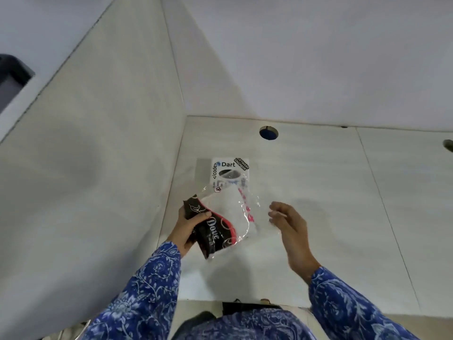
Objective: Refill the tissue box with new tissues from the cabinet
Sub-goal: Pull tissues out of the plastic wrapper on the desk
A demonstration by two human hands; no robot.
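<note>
A white tissue box (229, 168) with stickers and an oval slot on top lies on the white desk (318, 192), close to the left partition. In front of it my left hand (190, 228) grips the black end of a plastic tissue pack (225, 222), black and pink with white tissues showing through clear film. The pack is held above the desk, its far end overlapping the box's near edge. My right hand (288, 222) hovers just right of the pack with fingers loosely curled and apart, at the edge of the clear film; whether it touches the film is unclear.
A white partition wall (98, 168) rises on the left, and another white wall runs along the back. A round cable hole (269, 133) sits behind the box, with a second hole (449, 144) at the far right edge. Desk seams run toward me on the right.
</note>
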